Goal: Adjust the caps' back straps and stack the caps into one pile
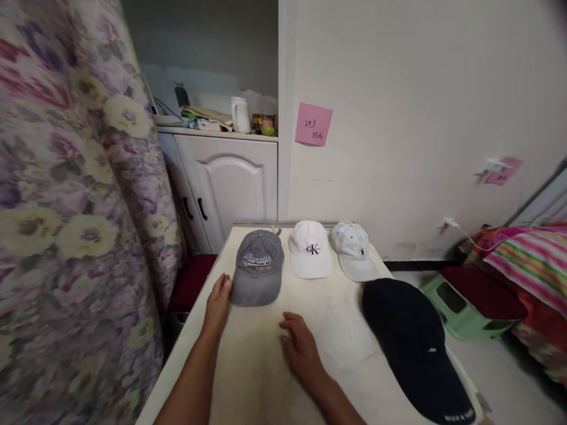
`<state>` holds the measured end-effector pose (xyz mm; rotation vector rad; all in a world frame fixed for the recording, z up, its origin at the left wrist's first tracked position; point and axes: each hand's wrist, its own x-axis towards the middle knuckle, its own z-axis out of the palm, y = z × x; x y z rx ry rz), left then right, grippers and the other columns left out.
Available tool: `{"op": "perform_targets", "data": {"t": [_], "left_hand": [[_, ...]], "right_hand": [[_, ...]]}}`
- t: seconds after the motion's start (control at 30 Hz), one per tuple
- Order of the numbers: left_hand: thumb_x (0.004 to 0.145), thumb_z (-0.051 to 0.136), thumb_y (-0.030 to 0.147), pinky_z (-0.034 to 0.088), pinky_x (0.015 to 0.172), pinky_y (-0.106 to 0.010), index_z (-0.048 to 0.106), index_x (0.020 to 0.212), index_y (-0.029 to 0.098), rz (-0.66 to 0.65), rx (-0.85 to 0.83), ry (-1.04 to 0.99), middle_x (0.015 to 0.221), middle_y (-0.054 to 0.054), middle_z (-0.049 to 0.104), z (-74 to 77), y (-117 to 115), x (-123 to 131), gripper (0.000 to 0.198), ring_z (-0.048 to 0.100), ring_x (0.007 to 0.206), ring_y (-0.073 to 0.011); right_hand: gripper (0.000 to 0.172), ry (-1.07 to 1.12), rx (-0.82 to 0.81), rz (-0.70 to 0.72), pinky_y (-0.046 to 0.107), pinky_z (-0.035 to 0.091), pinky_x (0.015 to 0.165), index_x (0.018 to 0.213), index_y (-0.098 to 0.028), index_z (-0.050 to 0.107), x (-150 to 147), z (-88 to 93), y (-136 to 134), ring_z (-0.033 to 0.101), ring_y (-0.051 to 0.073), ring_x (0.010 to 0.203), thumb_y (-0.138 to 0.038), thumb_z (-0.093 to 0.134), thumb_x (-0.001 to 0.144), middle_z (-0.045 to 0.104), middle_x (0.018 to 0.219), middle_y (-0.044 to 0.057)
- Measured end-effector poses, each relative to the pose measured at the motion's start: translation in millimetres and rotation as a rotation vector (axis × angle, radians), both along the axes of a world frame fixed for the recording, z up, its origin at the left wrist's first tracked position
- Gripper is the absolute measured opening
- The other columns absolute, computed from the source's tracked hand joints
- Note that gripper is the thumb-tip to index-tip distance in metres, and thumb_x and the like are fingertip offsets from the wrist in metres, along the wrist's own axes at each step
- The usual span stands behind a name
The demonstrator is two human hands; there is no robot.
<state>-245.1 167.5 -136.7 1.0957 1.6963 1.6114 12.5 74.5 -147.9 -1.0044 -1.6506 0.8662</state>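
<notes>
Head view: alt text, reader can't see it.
The left hand is at the brim of a gray cap on a pale table; the right hand is open, holding nothing. A white cap and a pale cap sit farther right in a row; a black cap lies nearer the camera. A floral curtain hangs at left.

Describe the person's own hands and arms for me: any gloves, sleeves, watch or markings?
The left hand and right hand are both ungloved, with five-fingered human shapes. The left forearm and right forearm show no sleeve within the frame. I see no watch, bracelet, cable or marking; small details are too soft to rule out.
</notes>
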Motion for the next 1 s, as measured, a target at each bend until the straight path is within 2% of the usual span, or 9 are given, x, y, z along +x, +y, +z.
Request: {"op": "perform_targets", "data": {"t": [0.07, 0.2, 0.37, 0.47, 0.6, 0.7, 0.77, 0.83, 1.0], "left_hand": [[0.088, 0.056, 0.040, 0.033, 0.115, -0.045, 0.046, 0.142, 0.012, 0.000, -0.028, 0.036, 0.148, -0.020, 0.049, 1.1, -20, 9, 0.062, 0.048, 0.135, -0.0293], [0.083, 0.060, 0.042, 0.034, 0.115, -0.046, 0.040, 0.146, 0.011, -0.005, -0.073, 0.082, 0.153, -0.022, 0.041, 4.3, -58, 28, 0.073, 0.044, 0.138, -0.0321], [0.077, 0.061, 0.052, 0.036, 0.113, -0.049, 0.052, 0.136, 0.015, -0.045, -0.126, 0.210, 0.141, -0.017, 0.055, 3.9, -91, 38, 0.070, 0.052, 0.130, -0.0349], [0.076, 0.058, 0.056, 0.039, 0.110, -0.050, 0.057, 0.127, 0.019, -0.101, -0.138, 0.331, 0.134, -0.014, 0.061, 1.1, -98, 39, 0.064, 0.057, 0.124, -0.0347], [0.076, 0.055, 0.056, 0.041, 0.109, -0.049, 0.060, 0.117, 0.020, -0.137, -0.111, 0.430, 0.129, -0.012, 0.062, 4.1, -101, 45, 0.054, 0.059, 0.120, -0.0339], [0.078, 0.054, 0.053, 0.041, 0.108, -0.049, 0.061, 0.112, 0.021, -0.137, -0.117, 0.481, 0.127, -0.012, 0.063, 9.2, -101, 49, 0.047, 0.059, 0.118, -0.0340], [0.078, 0.054, 0.052, 0.041, 0.108, -0.050, 0.062, 0.109, 0.022, -0.145, -0.122, 0.501, 0.127, -0.012, 0.063, 11.1, -100, 49, 0.044, 0.059, 0.117, -0.0342], [0.079, 0.054, 0.051, 0.042, 0.106, -0.050, 0.062, 0.109, 0.023, -0.150, -0.128, 0.515, 0.126, -0.011, 0.063, 11.8, -100, 50, 0.042, 0.059, 0.115, -0.0339], [0.079, 0.054, 0.049, 0.042, 0.106, -0.050, 0.063, 0.107, 0.023, -0.135, -0.131, 0.544, 0.123, -0.009, 0.065, 13.4, -100, 53, 0.039, 0.060, 0.114, -0.0338]], "right_hand": [[0.034, -0.030, 0.000, 0.032, 0.041, 0.047, 0.102, 0.104, -0.021, 0.065, 12, 3.3, -20, 0.058, 0.024, 0.121, -0.005, 0.052, 0.077, 0.062, 0.128, 0.011], [0.030, -0.036, -0.024, 0.092, 0.038, 0.048, 0.099, 0.103, -0.022, 0.065, 44, 10.1, -55, 0.061, 0.023, 0.115, -0.007, 0.054, 0.080, 0.064, 0.123, 0.010], [0.016, 0.076, -0.192, 0.053, 0.033, 0.054, 0.081, 0.100, -0.020, 0.067, 95, 22.4, -92, 0.069, 0.022, 0.091, -0.021, 0.055, 0.089, 0.071, 0.099, 0.007], [0.020, 0.185, -0.278, -0.110, 0.030, 0.053, 0.072, 0.096, -0.019, 0.067, 134, 32.6, -109, 0.069, 0.020, 0.079, -0.034, 0.055, 0.092, 0.071, 0.090, 0.006], [0.030, 0.283, -0.241, -0.585, 0.027, 0.050, 0.064, 0.096, -0.019, 0.068, 204, 43.2, -124, 0.062, 0.017, 0.068, -0.046, 0.063, 0.087, 0.071, 0.083, 0.005], [0.035, 0.390, -0.189, -0.850, 0.025, 0.047, 0.056, 0.096, -0.018, 0.068, 253, 39.1, -132, 0.056, 0.014, 0.058, -0.049, 0.071, 0.079, 0.070, 0.080, 0.003], [0.038, 0.467, -0.203, -0.911, 0.026, 0.048, 0.056, 0.092, -0.017, 0.069, 275, 29.6, -136, 0.056, 0.014, 0.057, -0.048, 0.078, 0.071, 0.070, 0.077, 0.002], [0.042, 0.567, -0.270, -0.892, 0.028, 0.053, 0.059, 0.089, -0.016, 0.070, 287, 18.5, -140, 0.060, 0.016, 0.059, -0.046, 0.084, 0.063, 0.069, 0.072, 0.001], [0.043, 0.753, -0.310, -0.881, 0.028, 0.058, 0.070, 0.091, -0.016, 0.071, 291, 6.0, -144, 0.070, 0.017, 0.075, -0.040, 0.088, 0.061, 0.074, 0.086, 0.005]]}}
